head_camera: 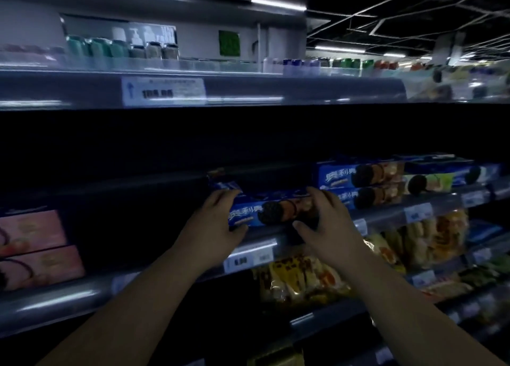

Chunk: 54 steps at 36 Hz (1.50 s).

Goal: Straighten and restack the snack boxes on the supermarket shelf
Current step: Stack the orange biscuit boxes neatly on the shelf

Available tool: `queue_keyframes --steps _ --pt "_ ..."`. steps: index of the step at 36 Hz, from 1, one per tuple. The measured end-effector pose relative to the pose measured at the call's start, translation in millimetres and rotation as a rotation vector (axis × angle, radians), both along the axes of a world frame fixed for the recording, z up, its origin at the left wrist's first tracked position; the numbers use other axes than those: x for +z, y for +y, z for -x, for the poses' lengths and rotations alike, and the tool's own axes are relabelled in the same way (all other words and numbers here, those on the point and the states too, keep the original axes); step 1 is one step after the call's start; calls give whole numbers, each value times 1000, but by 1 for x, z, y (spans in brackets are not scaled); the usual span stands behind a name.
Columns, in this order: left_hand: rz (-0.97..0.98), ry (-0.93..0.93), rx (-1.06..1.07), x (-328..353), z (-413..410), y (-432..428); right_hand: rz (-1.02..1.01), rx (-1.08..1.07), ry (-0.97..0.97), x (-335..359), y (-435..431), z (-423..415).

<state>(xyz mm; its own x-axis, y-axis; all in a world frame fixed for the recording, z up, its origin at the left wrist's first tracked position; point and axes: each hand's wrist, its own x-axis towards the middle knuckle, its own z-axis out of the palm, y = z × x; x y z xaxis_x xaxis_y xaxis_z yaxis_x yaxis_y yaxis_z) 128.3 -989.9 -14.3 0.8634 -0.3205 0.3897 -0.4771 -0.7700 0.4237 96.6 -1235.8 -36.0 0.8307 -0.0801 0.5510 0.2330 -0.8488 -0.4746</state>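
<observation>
Snack box [265,211] sits at shelf [386,214] lip, left hand [218,222] and right hand [328,222] gripping its ends — a slip could drop it off the edge; a rightward shove may skew the neighbouring stack [358,183].

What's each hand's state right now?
Left hand: grips the left end of the blue cookie box.
Right hand: grips the right end of the same box.

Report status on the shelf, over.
Left hand and right hand grip blue cookie box by its ends. Box at shelf edge. Stacked blue boxes close on right.
</observation>
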Motion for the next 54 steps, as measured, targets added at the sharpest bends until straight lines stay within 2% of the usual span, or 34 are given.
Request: queue_keyframes --steps 5,12,21,28,31,37,40,46,54 --pt "101 34 102 -2 -5 -5 2 -10 55 0 -8 -18" --pt "184 -26 192 3 6 13 -113 114 -83 -3 3 -20" --pt "152 -52 315 8 37 76 -151 327 -49 1 72 -17" --pt "53 -56 281 -11 47 114 -70 346 -30 -11 105 -11" --pt "21 -96 280 -17 46 116 -124 339 -14 -8 104 -10" --pt "-81 -222 331 -16 40 101 -278 244 61 22 97 -30" --pt "-104 -246 291 -14 36 91 -233 194 162 43 97 -58" --pt "-128 -291 325 -4 27 76 -160 208 491 68 108 -109" --pt "-2 -295 315 7 19 67 -45 189 578 73 115 -137"
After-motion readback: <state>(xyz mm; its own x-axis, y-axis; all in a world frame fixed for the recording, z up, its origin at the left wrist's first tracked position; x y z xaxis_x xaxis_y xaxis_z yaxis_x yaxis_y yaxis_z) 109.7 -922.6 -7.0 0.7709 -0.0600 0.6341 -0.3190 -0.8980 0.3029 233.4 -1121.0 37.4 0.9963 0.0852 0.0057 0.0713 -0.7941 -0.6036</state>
